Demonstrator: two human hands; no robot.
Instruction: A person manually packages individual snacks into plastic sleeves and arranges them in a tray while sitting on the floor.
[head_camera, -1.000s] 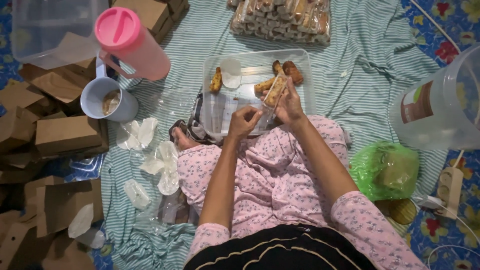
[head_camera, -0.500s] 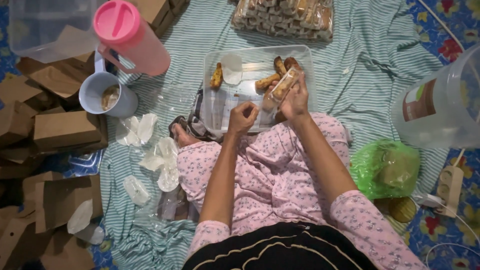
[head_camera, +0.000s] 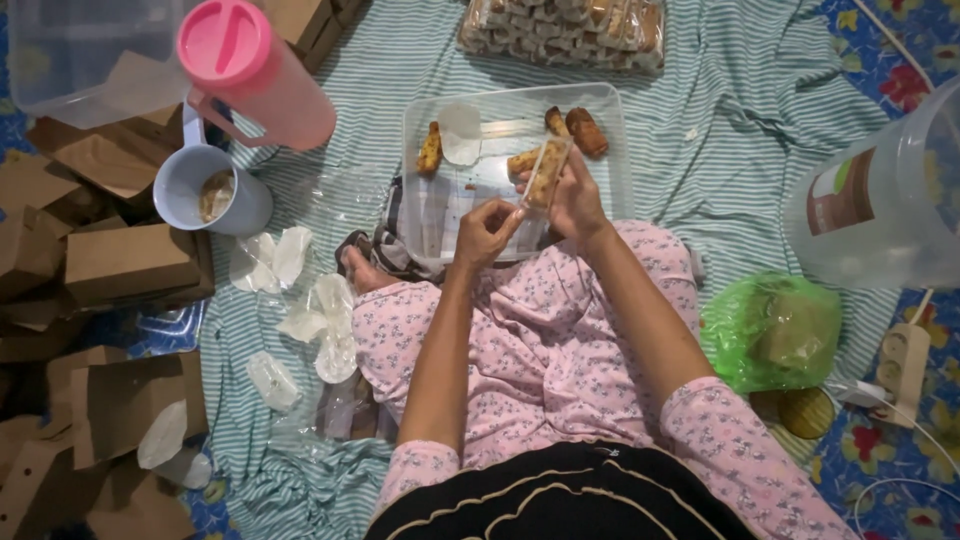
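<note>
My right hand (head_camera: 578, 200) holds a fried roll in a clear plastic wrapper (head_camera: 547, 172) upright over a clear plastic tray (head_camera: 612, 150). My left hand (head_camera: 485, 232) pinches the wrapper's lower end, fingers closed on the plastic. The tray rests against my knees and holds three loose fried rolls, one at the left (head_camera: 430, 148) and two at the far right (head_camera: 585, 130), plus a white paper piece (head_camera: 461, 133). I sit cross-legged in pink patterned clothes on a striped cloth (head_camera: 750, 130).
A pink jug (head_camera: 252, 70) and a white cup (head_camera: 205, 190) stand at the left by brown cardboard boxes (head_camera: 130, 262). Wrapped rolls (head_camera: 565, 28) lie beyond the tray. Crumpled plastic pieces (head_camera: 320, 310) lie left of my knee. A green bag (head_camera: 775, 330) and large clear jug (head_camera: 890, 200) sit right.
My right hand has lifted the wrapped roll a little away from the tray's middle. My left hand has stayed at the wrapper's lower end.
</note>
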